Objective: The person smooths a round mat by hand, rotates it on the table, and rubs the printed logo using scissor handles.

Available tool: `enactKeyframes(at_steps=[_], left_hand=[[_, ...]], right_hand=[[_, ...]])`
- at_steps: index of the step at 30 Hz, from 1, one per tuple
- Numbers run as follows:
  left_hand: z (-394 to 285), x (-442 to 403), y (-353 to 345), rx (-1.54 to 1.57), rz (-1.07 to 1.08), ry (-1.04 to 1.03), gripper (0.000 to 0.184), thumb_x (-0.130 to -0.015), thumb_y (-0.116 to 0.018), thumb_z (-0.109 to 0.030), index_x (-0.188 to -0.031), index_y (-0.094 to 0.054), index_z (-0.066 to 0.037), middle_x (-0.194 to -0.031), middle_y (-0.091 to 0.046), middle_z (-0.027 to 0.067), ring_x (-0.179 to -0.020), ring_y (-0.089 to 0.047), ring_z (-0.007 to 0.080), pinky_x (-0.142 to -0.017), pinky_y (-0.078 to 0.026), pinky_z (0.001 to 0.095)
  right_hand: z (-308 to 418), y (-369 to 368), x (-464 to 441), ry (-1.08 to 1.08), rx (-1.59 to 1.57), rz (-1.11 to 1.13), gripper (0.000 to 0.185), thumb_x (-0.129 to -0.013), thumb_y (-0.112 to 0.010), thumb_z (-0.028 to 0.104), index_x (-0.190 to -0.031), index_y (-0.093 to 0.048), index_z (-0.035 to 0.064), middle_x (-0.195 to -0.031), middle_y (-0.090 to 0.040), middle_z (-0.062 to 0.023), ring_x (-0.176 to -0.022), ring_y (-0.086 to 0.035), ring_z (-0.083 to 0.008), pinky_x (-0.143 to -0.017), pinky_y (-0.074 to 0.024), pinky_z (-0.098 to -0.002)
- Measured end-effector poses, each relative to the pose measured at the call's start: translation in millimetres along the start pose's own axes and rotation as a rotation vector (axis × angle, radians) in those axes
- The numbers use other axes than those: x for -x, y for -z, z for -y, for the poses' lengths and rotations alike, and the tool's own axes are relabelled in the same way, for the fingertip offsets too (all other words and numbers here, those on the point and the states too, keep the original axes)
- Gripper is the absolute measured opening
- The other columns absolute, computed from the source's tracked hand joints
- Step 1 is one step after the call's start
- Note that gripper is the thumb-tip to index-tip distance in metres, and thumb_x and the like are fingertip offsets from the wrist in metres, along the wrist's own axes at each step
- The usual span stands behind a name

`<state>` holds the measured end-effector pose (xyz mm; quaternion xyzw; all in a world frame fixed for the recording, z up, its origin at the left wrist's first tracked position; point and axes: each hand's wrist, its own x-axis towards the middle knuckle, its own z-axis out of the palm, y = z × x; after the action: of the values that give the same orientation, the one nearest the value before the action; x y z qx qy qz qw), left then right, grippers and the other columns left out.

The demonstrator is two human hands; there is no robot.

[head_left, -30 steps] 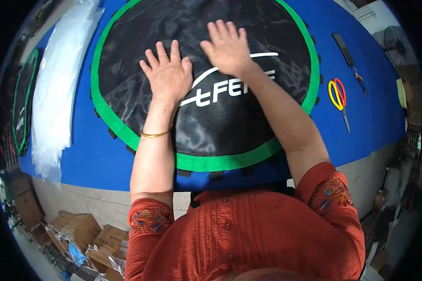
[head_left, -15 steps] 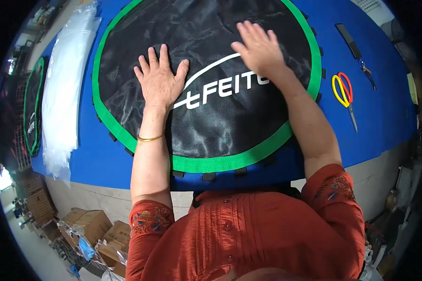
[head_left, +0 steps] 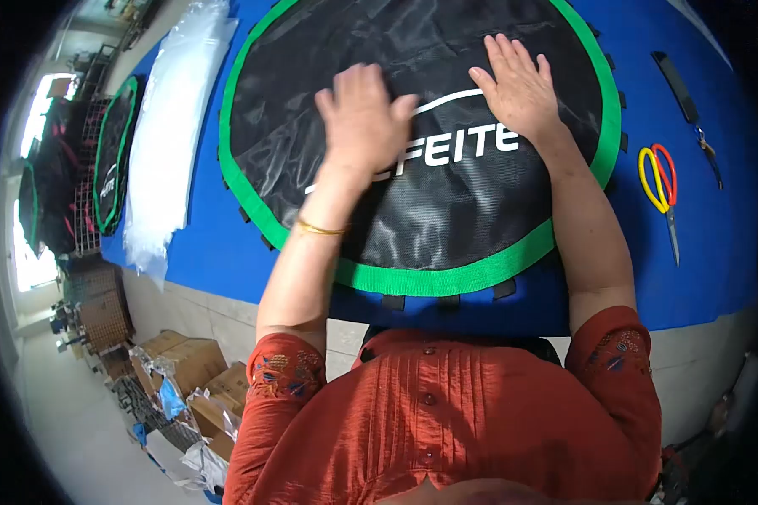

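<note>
Both hands are free of any tool. The left hand (head_left: 362,118) has its palm down over the middle of a round black mat (head_left: 434,215), fingers slightly apart and thumb set wide. Its outline is blurred, so contact with the fabric cannot be confirmed. The right hand (head_left: 518,91) lies palm down over the mat's right part, fingers held nearly together, thumb apart, gripping nothing; it appears to rest on the surface.

The mat lies flat on the blue-covered counter (head_left: 202,240), beneath both hands and reaching past them on every side; its far edge is out of view. Creases show in the fabric around the left hand. The flat palms, placed apart, would suit spreading light pressure over such loose cloth, in this inspector's judgement. White lettering (head_left: 463,150) sits just below the right hand and reads upright to the wearer; the left wrist covers its beginning. A green border (head_left: 438,282) runs nearer the body than either hand, with black tabs (head_left: 448,300) projecting beyond it.

To the right of the right hand, off the mat, lie scissors (head_left: 661,181), handles away from the wearer, and farther out a slim black object (head_left: 675,84). Both appear set aside there within reach, clear of the fabric. Left of the left hand, beyond the border, lies clear plastic film (head_left: 177,118), lengthwise along the mat's side, probably to leave the working area unobstructed.
</note>
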<state>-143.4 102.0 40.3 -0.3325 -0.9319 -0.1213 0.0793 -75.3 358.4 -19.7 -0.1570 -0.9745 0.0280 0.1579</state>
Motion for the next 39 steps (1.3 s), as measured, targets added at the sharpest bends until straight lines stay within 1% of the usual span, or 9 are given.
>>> enactKeyframes(at_steps=[1, 5, 7, 12, 14, 19, 24, 36, 39], left_hand=[[-22, -2, -2, 0.069, -0.117, -0.114, 0.072, -0.103, -0.063, -0.046, -0.15, -0.049, 0.007, -0.157, -0.051, 0.0288, -0.143, -0.049, 0.0461, -0.12, -0.034, 0.0643], [-103, -15, -38, 0.298, -0.282, -0.244, 0.08, -0.106, -0.06, -0.048, -0.153, -0.044, 0.014, -0.157, -0.048, 0.0387, -0.149, -0.043, 0.0522, -0.125, -0.032, 0.0595], [-117, -19, -68, 0.387, -0.248, -0.226, 0.086, -0.108, -0.055, -0.052, -0.157, -0.04, 0.016, -0.161, -0.043, 0.0409, -0.154, -0.037, 0.0546, -0.128, -0.028, 0.0598], [-98, -21, -74, 0.41, -0.055, -0.145, 0.098, -0.11, -0.033, -0.068, -0.163, -0.035, 0.014, -0.169, -0.036, 0.035, -0.162, -0.028, 0.0481, -0.134, -0.015, 0.0594], [-87, -19, -73, 0.355, -0.033, -0.148, 0.097, -0.11, -0.032, -0.069, -0.164, -0.035, 0.012, -0.171, -0.035, 0.0327, -0.164, -0.026, 0.0461, -0.134, -0.014, 0.0598], [-56, -19, -68, 0.183, -0.023, -0.108, 0.093, -0.11, -0.035, -0.068, -0.166, -0.036, 0.007, -0.174, -0.033, 0.0283, -0.166, -0.023, 0.0418, -0.134, -0.012, 0.0596], [-6, -12, -50, 0.078, 0.025, 0.043, 0.093, -0.111, -0.033, -0.067, -0.17, -0.028, 0.004, -0.179, -0.025, 0.0241, -0.168, -0.016, 0.037, -0.137, -0.009, 0.0525], [167, 54, -6, -0.127, 0.005, 0.308, 0.083, -0.113, -0.039, -0.06, -0.168, -0.034, 0.002, -0.176, -0.032, 0.0255, -0.165, -0.026, 0.0397, -0.135, -0.018, 0.0527], [200, 71, 0, -0.15, -0.029, 0.242, 0.081, -0.113, -0.038, -0.058, -0.167, -0.035, 0.002, -0.174, -0.036, 0.0254, -0.163, -0.031, 0.0411, -0.134, -0.022, 0.0501]], right_hand=[[0, 0, 0, 0.005, -0.001, 0.011, 0.076, -0.112, -0.043, 0.061, -0.17, -0.038, 0.0128, -0.177, -0.036, -0.0114, -0.165, -0.029, -0.0295, -0.134, -0.0155, -0.0593], [-14, -7, 2, 0.094, 0.028, 0.014, 0.076, -0.111, -0.043, 0.058, -0.174, -0.03, 0.0168, -0.181, -0.028, -0.0083, -0.167, -0.023, -0.0295, -0.134, -0.0129, -0.0606], [-19, -14, -1, 0.109, 0.062, 0.029, 0.076, -0.11, -0.044, 0.056, -0.174, -0.029, 0.0176, -0.181, -0.028, -0.0078, -0.167, -0.024, -0.0295, -0.134, -0.0129, -0.0608], [-16, -13, -4, 0.057, 0.055, 0.044, 0.075, -0.11, -0.046, 0.054, -0.174, -0.03, 0.0179, -0.181, -0.029, -0.0087, -0.167, -0.025, -0.0292, -0.132, -0.0173, -0.0616], [-8, 6, 1, 0.125, 0.19, 0.078, 0.075, -0.11, -0.047, 0.054, -0.172, -0.034, 0.0152, -0.179, -0.031, -0.0107, -0.166, -0.027, -0.0299, -0.131, -0.0214, -0.062], [-13, -4, 0, 0.073, 0.007, -0.015, 0.075, -0.109, -0.051, 0.055, -0.17, -0.039, 0.0119, -0.176, -0.037, -0.0137, -0.164, -0.032, -0.0326, -0.13, -0.0227, -0.0635], [-16, -5, 0, 0.077, 0.029, -0.024, 0.074, -0.111, -0.05, 0.054, -0.169, -0.039, 0.0099, -0.175, -0.039, -0.0146, -0.163, -0.033, -0.0329, -0.131, -0.0222, -0.0629], [-17, -3, 0, 0.093, 0.021, -0.033, 0.073, -0.111, -0.05, 0.054, -0.168, -0.041, 0.0095, -0.174, -0.041, -0.0154, -0.163, -0.034, -0.0337, -0.131, -0.023, -0.0621], [-17, -5, -1, 0.09, 0.025, -0.037, 0.073, -0.111, -0.05, 0.055, -0.168, -0.041, 0.0099, -0.174, -0.041, -0.0155, -0.163, -0.034, -0.034, -0.131, -0.0227, -0.0621]])
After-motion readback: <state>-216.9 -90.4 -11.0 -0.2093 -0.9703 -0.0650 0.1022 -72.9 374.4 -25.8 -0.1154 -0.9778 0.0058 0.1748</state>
